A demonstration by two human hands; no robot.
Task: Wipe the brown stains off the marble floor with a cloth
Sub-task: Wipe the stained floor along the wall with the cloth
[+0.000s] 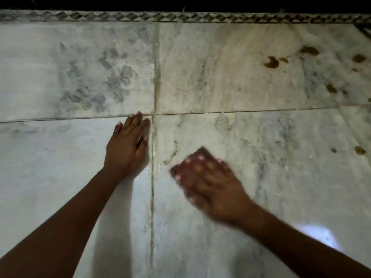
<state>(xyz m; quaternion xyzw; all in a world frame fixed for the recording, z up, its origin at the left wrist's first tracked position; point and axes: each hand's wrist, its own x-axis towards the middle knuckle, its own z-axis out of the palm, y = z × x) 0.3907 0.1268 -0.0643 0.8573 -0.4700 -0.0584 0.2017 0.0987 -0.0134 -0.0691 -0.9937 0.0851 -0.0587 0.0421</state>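
Marble floor (230,87), pale and grey-veined, fills my view, and I take the cross where the four tile joints meet (153,114) as my landmark. My left hand (126,146) lies just below and left of that cross, palm down, fingers straight and together, bearing weight and holding nothing. My right hand (208,181) sits below and right of the cross, blurred, its fingers spread flat over a brownish cloth (200,153) whose edge peeks out past the fingertips; it presses the cloth down and does not clench it, as far as the blur lets me judge.

Most of the brown stains (271,62) lie well to the upper right of the cross, with a pair (360,150) far right at about the cloth's level. A faint brown trail (170,155) runs just below the cross, beside the cloth.

My worries from here:
- A flat palm may let the cloth slide out from under the fingers on this glossy, seemingly wet surface.
- The cloth looks already soiled, so it may smear the blots rather than lift them.
- Reaching for the far stains shifts load onto the left hand, which could slip.
- Brown could get pushed into the joints and stay.
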